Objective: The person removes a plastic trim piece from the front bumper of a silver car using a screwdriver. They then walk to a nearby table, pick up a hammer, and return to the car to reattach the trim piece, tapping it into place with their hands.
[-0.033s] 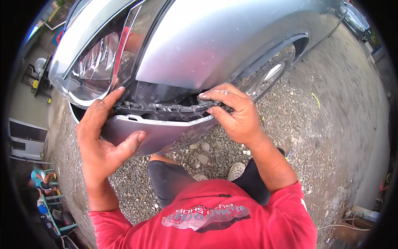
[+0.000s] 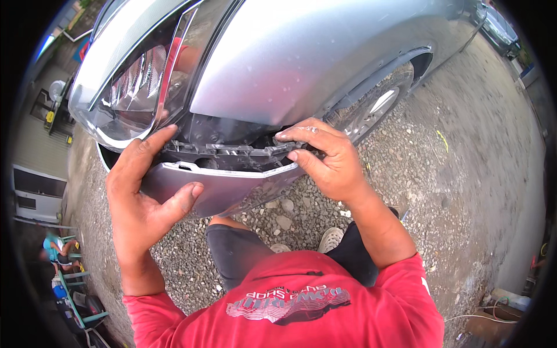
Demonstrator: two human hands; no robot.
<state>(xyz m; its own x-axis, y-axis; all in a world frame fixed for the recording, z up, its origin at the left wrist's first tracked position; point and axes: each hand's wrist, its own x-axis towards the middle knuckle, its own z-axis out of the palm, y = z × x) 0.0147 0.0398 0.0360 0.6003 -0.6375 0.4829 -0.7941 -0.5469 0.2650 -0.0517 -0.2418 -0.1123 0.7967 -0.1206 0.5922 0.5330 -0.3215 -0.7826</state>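
Note:
A black plastic bumper bracket [image 2: 232, 150], a long strip with clip slots, lies between the silver fender [image 2: 272, 75] and the grey bumper cover [image 2: 214, 188], whose top edge stands away from the car. The right end of the bracket is pinched between the thumb and fingers of my right hand [image 2: 331, 159]. My left hand [image 2: 142, 185] is spread. Its index fingertip is by the bracket's left end below the headlight [image 2: 136, 81], and its thumb lies against the bumper cover's outer face. My fingers hide both bracket ends.
A front wheel [image 2: 377, 104] stands right of the bumper corner. Gravel [image 2: 284, 214] covers the ground around my shoes. Another car [image 2: 498, 29] is at the far right. A seated person [image 2: 58, 252] and green metal frames [image 2: 75, 296] are at the left, a cardboard box [image 2: 493, 329] lower right.
The bracket has tilted slightly, showing more of the dark gap beneath it. My left index fingertip has shifted a little down and right; my right thumb and fingers have moved slightly left.

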